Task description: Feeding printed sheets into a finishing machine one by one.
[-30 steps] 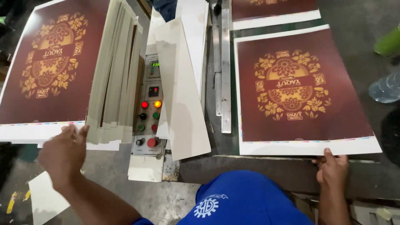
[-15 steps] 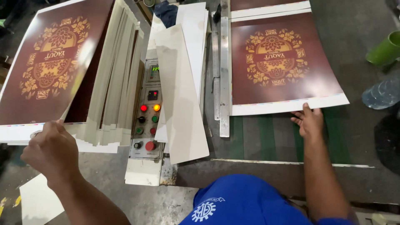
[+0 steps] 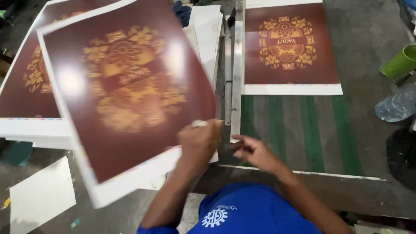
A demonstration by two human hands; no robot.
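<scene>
a stack of maroon printed sheets point(image 3: 19, 97) with gold ornament lies at far left. above it, one loose printed sheet point(image 3: 125, 99) is held tilted in the air, blurred. the left hand point(image 3: 200, 141) is closed on that sheet's lower right edge, fingers clamped on it. just beside, the right hand point(image 3: 255, 151) hovers with fingers spread apart, holding nothing. a metal rail point(image 3: 236, 78) stands between. another printed sheet point(image 3: 290, 47) lies flat on the green-striped table point(image 3: 303, 130).
</scene>
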